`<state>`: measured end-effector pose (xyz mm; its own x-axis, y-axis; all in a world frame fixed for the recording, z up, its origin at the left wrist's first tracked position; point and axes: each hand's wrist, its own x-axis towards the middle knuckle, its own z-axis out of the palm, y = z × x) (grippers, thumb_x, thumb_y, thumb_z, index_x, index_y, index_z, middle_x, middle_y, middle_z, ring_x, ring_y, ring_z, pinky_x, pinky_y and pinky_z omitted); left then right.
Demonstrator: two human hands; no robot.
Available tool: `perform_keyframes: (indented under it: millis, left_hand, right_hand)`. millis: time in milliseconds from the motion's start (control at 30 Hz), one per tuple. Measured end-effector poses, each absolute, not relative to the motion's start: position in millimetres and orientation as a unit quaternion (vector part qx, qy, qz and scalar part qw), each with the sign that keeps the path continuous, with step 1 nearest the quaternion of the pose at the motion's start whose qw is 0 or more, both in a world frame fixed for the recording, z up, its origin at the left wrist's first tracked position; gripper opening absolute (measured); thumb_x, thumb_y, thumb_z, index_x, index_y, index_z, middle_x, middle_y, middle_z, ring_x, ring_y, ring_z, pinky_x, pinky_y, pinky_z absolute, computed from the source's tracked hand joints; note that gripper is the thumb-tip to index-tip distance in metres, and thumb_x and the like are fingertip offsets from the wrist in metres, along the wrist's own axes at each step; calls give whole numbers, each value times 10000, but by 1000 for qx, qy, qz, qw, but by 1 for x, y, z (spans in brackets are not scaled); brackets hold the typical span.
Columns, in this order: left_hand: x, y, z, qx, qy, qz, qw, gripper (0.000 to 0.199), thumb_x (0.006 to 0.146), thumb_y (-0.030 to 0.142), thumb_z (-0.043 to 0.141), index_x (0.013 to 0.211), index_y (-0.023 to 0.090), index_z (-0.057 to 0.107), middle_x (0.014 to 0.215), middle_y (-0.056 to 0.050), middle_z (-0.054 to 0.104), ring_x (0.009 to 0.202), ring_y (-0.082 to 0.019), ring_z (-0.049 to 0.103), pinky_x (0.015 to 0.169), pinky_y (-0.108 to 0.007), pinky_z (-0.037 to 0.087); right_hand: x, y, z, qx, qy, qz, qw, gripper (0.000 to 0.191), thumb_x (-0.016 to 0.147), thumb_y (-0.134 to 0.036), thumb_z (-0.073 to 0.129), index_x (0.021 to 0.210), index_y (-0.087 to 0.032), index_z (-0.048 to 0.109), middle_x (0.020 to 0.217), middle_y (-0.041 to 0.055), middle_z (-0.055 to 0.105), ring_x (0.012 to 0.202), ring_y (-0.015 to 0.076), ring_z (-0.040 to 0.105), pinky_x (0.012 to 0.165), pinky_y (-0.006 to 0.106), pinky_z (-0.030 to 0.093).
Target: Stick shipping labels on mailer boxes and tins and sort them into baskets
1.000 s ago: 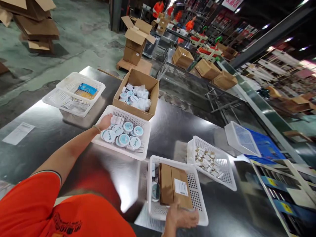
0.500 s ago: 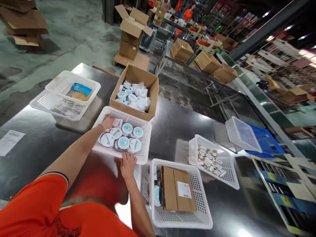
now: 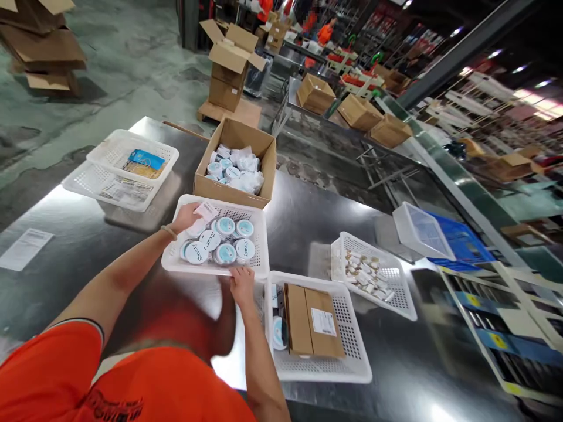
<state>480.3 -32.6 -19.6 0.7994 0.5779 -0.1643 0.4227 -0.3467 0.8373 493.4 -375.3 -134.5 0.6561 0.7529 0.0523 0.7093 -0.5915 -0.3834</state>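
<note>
Several round white and pale-blue containers [image 3: 226, 254] lie in a white perforated basket [image 3: 258, 234] on the metal table. At the basket's left side, my left hand [image 3: 188, 214] is closed on a white printed slip [image 3: 206, 211], held over the basket. My right hand [image 3: 242, 282] grips the front rim of the same basket, fingers bent over it. Behind this basket stands an open cardboard box [image 3: 268, 170] with more round containers and clear plastic bags.
A basket [image 3: 363, 351] at front right holds flattened cardboard. Small white pieces lie in a basket [image 3: 404, 287] farther right. Stacked baskets [image 3: 169, 161] stand at left, near a paper sheet [image 3: 26, 249]. Blue crate [image 3: 466, 240] and racks are at right.
My left hand has lifted the slip slightly, tilting it. The basket under my hands has turned a little, and my right hand has shifted right along with its rim. The view has shifted slightly.
</note>
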Motion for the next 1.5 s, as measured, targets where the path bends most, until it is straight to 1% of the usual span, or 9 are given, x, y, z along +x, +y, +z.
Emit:
perform_keyframes:
  millis: [100, 200, 333, 500, 667, 933, 1133, 1333, 1500]
  left_hand:
    - [457, -51, 5, 744, 286, 98, 596, 144, 949, 218, 722, 1038, 123, 782, 938, -100, 836, 980, -297, 787, 954, -471, 644]
    - [430, -84, 22, 656, 254, 111, 702, 255, 899, 338, 795, 1064, 143, 801, 934, -125, 856, 953, -323, 812, 907, -486, 660]
    - [399, -129, 37, 552, 221, 131, 793, 400, 737, 401, 945, 1035, 164, 822, 974, -131, 872, 1059, -383, 829, 951, -531, 665]
    - [372, -177, 56, 531, 164, 87, 827, 525, 666, 466, 1012, 1061, 178, 821, 1044, -136, 875, 1168, -407, 811, 992, -552, 664]
    - [349, -227, 68, 553, 82, -24, 829, 554, 658, 459, 1014, 1088, 172, 816, 1091, -147, 876, 1176, -414, 805, 995, -553, 655]
    - [296, -302, 65, 539, -7, -252, 803, 348, 702, 374, 984, 942, 185, 819, 1032, -153, 890, 1167, -419, 816, 980, -531, 668]
    - [247, -369, 72, 523, -48, -364, 769, 264, 624, 228, 952, 820, 171, 784, 942, -149, 882, 1117, -383, 840, 1000, -471, 689]
    - [194, -450, 81, 527, -78, -443, 721, 170, 679, 128, 885, 828, 142, 805, 964, -158, 889, 1028, -342, 853, 1028, -478, 685]
    - [129, -536, 81, 551, -110, -498, 661, 121, 720, 67, 805, 797, 159, 815, 916, -126, 879, 1003, -332, 856, 866, -364, 693]
  right_hand:
    - [496, -371, -127, -891, -409, 68, 183, 271, 992, -35, 645, 1105, -205, 824, 1102, 81, 829, 1097, 266, 658, 990, 403, 426]
    - [491, -367, -117, -892, -401, 63, 198, 276, 1002, -94, 661, 1197, -206, 822, 1240, 121, 823, 1216, 300, 649, 1074, 445, 445]
    - [463, -371, -99, -882, -333, 42, 331, 355, 993, -265, 701, 1329, -186, 780, 1459, 199, 751, 1391, 365, 623, 1169, 529, 479]
    - [403, -392, -60, -758, -192, 120, 612, 412, 1002, -588, 628, 1118, -221, 773, 980, 109, 822, 957, 294, 770, 919, 449, 612]
    - [334, -420, -14, -674, -44, 49, 736, 551, 900, -766, 714, 977, -222, 760, 866, 74, 803, 845, 250, 754, 750, 360, 571]
    - [205, -462, 14, -666, 123, -93, 729, 440, 817, -645, 786, 710, -226, 699, 650, 13, 711, 680, 180, 630, 695, 313, 495]
    - [114, -499, 20, -626, 215, -189, 725, 364, 784, -568, 783, 695, -223, 705, 641, 8, 705, 648, 163, 589, 683, 299, 473]
    - [35, -551, 20, -586, 274, -273, 712, 366, 768, -571, 778, 678, -232, 675, 600, -3, 680, 615, 162, 589, 664, 297, 458]
    - [-49, -610, 12, -574, 305, -323, 688, 386, 780, -600, 776, 705, -233, 679, 621, 5, 694, 645, 176, 622, 686, 306, 495]
